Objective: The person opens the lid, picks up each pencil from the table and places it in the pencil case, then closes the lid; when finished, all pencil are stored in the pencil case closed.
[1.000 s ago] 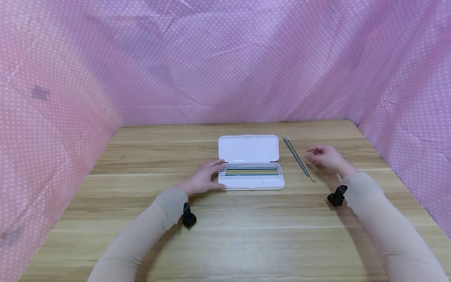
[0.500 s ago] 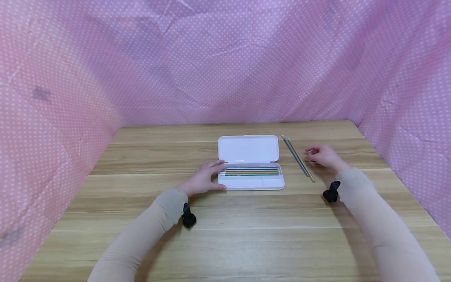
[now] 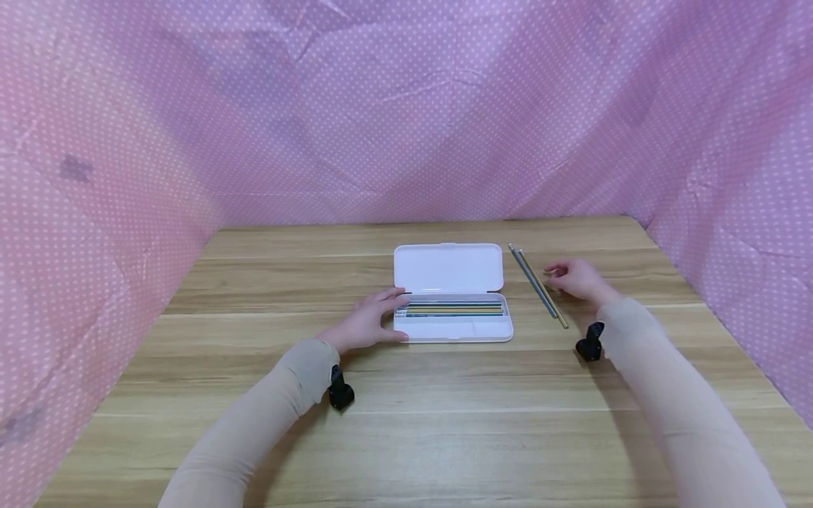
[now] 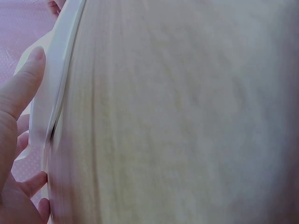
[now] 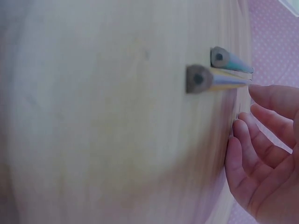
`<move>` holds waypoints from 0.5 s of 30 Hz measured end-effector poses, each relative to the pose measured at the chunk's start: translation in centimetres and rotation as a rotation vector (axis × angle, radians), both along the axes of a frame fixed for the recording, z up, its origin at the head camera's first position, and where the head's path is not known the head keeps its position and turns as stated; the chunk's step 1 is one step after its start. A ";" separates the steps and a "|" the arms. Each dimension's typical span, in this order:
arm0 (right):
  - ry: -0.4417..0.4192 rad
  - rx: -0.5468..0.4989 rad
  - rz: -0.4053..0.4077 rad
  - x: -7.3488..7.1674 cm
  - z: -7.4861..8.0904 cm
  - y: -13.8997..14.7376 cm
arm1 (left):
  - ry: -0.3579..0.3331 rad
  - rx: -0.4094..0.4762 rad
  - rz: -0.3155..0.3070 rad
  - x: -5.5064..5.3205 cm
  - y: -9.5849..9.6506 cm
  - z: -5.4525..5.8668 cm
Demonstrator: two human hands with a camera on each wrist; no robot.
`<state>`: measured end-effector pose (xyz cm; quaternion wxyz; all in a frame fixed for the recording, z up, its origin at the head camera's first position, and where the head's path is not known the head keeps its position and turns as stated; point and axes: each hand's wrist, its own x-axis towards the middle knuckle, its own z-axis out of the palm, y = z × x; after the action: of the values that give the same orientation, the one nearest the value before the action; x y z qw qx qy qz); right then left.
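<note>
An opened white pencil case (image 3: 438, 333) lies on the table, with several teal and gold pencils (image 3: 454, 309) lined up in its back compartment. My left hand (image 3: 365, 323) holds the case's left end, thumb at the front corner and fingers toward the hinge side. In the left wrist view its thumb (image 4: 28, 81) lies over the white case. To the right, a teal pencil (image 3: 532, 282) and a gold pencil (image 3: 544, 289) lie slanted side by side. Just right of them is my right hand (image 3: 576, 279), fingers loosely bent and holding nothing; its thumb (image 5: 275, 98) comes close to the gold pencil.
The case's lid (image 3: 447, 268) stands open behind the tray. A wooden table (image 3: 406, 423) carries everything, and a pink dotted curtain (image 3: 406, 120) hangs along its back and sides. Black wrist cameras (image 3: 341, 389) sit on both sleeves.
My right hand has moved left, closer to the two loose pencils. My left hand, the case and the pencils have stayed in place.
</note>
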<state>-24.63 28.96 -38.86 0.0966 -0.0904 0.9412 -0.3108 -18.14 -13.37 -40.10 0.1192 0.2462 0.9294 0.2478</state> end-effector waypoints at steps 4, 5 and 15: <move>0.011 0.003 0.010 -0.2 0.0 -0.2 | 0.007 -0.003 -0.004 0.0 0.0 0.0; 0.007 -0.002 0.011 -0.2 0.0 -0.3 | 0.007 -0.004 -0.004 0.0 0.0 -0.1; -0.049 -0.048 0.010 -0.5 -0.1 -1.2 | -0.004 0.001 -0.002 -0.2 -0.1 -0.3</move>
<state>-25.14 27.80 -38.98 0.1190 -0.0897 0.9303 -0.3352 -18.35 -13.45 -40.38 0.1213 0.2468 0.9288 0.2486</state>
